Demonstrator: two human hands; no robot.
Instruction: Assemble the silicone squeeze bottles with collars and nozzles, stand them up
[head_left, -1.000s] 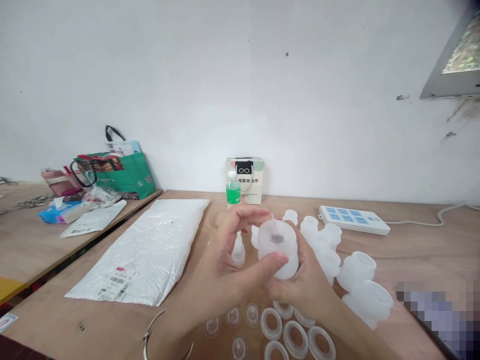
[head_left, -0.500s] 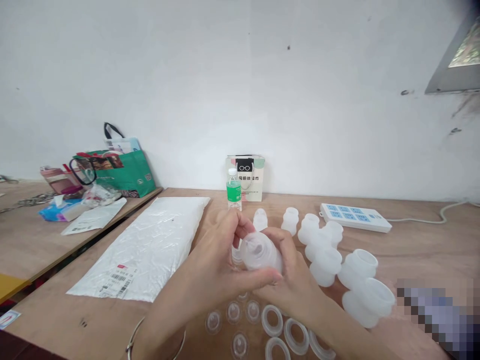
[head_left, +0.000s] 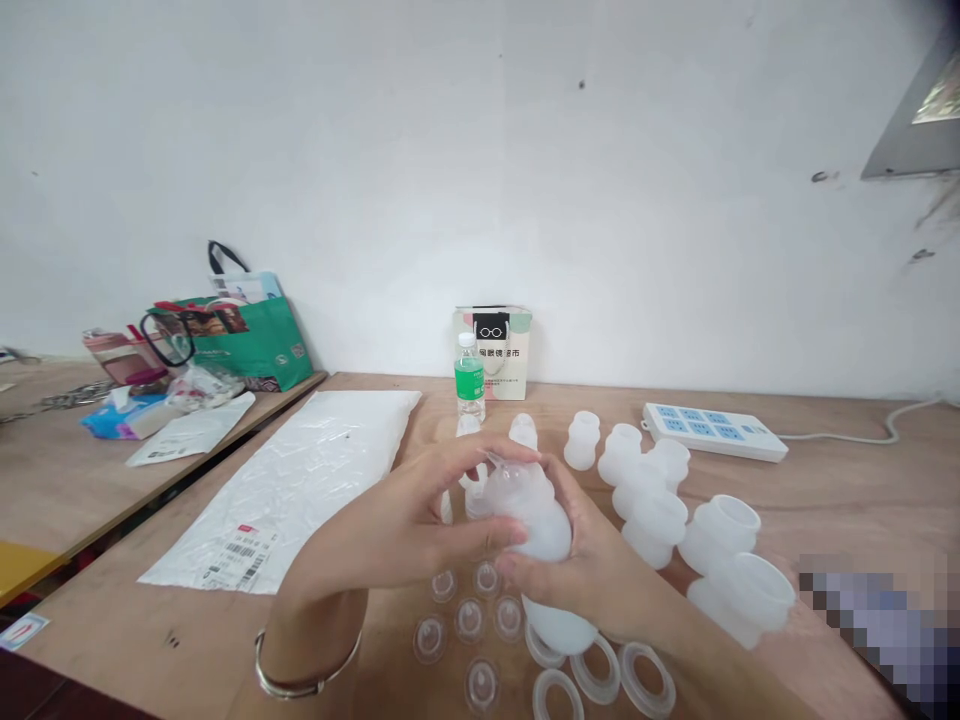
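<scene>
A milky, soft-looking baby bottle with a clear nipple at its upper end is held between both hands, tilted with the nipple up and to the left. My right hand is wrapped around the bottle's body. My left hand closes around the top, thumb on the collar area and fingers over the nipple. Below the hands lie several clear nipples and several translucent collar rings. To the right stand several open bottle bodies. Behind the hands are capped bottles, partly hidden.
A white plastic mailing bag lies on the wooden table at left. A water bottle and a paper bag stand near the wall. At back right is a power strip; a green bag sits on the left table.
The bottle has tipped from nipple facing me to nipple pointing up and left, so its lower body now shows. My left fingers have moved over the top.
</scene>
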